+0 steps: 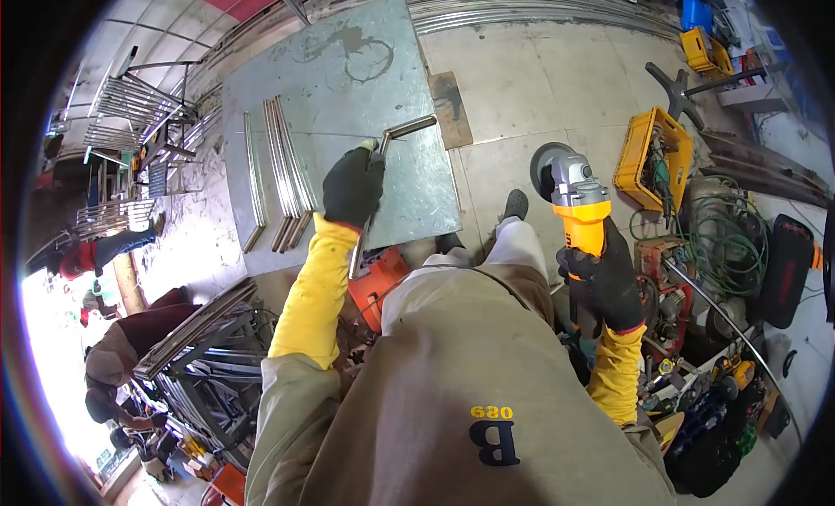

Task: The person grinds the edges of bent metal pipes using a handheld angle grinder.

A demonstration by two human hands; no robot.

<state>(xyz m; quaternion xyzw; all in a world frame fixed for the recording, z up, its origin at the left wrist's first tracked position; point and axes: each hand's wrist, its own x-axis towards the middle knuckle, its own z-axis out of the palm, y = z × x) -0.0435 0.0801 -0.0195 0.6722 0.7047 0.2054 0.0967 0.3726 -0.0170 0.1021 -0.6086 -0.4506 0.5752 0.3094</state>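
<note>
My left hand [354, 186], in a black glove with a yellow sleeve, is closed around a bent metal tube [409, 127] over the grey metal sheet [330, 88]. The tube's angled end points right, and its lower end comes out below the hand. On the sheet to the left lie several straight metal tubes [283, 162]. My right hand [609, 275], gloved in black too, grips a yellow and silver angle grinder [580, 206]. The grinder's disc [548, 169] faces left, apart from the tube, beyond the sheet's right edge.
Yellow crates [648, 158] and a coiled green hose [726, 236] are at the right. An orange case [377, 284] lies beside my legs. Metal frames [209, 367] stand lower left near a bending person [113, 367]. Another person [87, 258] is farther left. Long tubes [539, 6] lie behind.
</note>
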